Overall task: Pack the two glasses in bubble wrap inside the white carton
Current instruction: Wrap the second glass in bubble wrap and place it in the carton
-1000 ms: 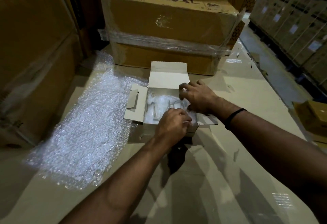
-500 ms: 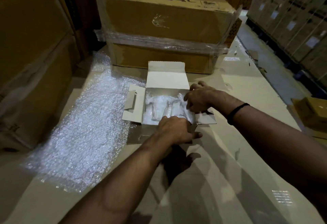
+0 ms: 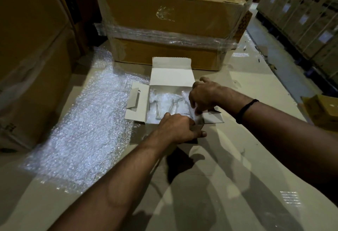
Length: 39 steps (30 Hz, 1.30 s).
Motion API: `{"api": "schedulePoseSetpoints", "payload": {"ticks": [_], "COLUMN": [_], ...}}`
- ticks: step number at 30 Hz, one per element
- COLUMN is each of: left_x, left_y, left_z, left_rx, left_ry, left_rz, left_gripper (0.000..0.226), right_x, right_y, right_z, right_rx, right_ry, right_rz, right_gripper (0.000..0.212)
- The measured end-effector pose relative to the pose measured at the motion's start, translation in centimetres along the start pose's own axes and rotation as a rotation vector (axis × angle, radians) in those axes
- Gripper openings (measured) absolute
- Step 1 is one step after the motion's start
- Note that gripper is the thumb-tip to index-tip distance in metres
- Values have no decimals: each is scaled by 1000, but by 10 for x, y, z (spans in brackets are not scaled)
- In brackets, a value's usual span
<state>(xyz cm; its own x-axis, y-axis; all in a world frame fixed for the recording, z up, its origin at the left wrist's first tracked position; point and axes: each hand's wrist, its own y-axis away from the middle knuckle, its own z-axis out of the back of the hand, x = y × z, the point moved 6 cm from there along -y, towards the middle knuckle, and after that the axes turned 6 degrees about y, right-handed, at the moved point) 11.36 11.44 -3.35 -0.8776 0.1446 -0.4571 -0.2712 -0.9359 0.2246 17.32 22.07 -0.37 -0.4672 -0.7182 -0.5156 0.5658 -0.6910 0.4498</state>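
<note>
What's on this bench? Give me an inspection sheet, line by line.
Surface: pale table, shadowed, with glossy patches.
Job's things: white carton open, lid flap up; wrap bunched inside; a glass at its near right corner; second glass not discernible; spare sheet of bubble wrap flat to the carton's left.
Clutter: small brown box at the right edge.
Hands: left hand grips the glass; right hand pinches the wrap; black band on the right wrist.
Cables: nothing seen.
Surroundings: film-wrapped boxes behind the carton, big boxes left, stacked boxes far right.
</note>
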Motion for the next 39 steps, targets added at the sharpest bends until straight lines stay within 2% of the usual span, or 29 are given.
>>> {"api": "schedulePoseSetpoints", "payload": {"ticks": [4, 6, 9, 12, 15, 18, 21, 25, 29, 31, 34, 39], "left_x": [5, 14, 29, 28, 19, 13, 10, 11, 28, 37, 38, 35], "left_y": [0, 5, 11, 13, 9, 2, 0, 6, 24, 31, 29, 19], "left_z": [1, 5, 16, 15, 9, 3, -1, 5, 22, 25, 17, 8], "left_rx": [46, -6, -127, -23, 108, 154, 165, 161, -20, -94, -15, 111], "left_ry": [6, 116, 241, 103, 11, -46, -78, -68, -90, -122, -166, -184], "left_rz": [-17, -40, -52, -19, 37, 86, 127, 99, 91, 74, 76, 145], "left_gripper": [50, 49, 59, 59, 60, 72, 77, 64, 67, 69, 71, 77], "right_x": [7, 11, 17, 14, -1, -3, 4, 8, 0, 4, 17, 29], "right_y": [-2, -4, -5, -3, -3, -8, -13, -12, 7, 17, 17, 11], "right_z": [-6, -8, -8, 0, 8, 5, -5, -4, -5, -11, -22, -18], "right_rx": [63, 48, 36, -17, -82, -37, 3, -16, -68, -28, 46, 15], "right_ry": [3, 27, 62, 104, 19, 15, 64, 70, -102, -137, -115, -63], "right_rz": [-39, -58, -79, -74, -89, -86, -117, -128, -135, -124, -119, -158], "right_gripper": [47, 46, 40, 47, 63, 67, 61, 59, 60, 61, 59, 56]}}
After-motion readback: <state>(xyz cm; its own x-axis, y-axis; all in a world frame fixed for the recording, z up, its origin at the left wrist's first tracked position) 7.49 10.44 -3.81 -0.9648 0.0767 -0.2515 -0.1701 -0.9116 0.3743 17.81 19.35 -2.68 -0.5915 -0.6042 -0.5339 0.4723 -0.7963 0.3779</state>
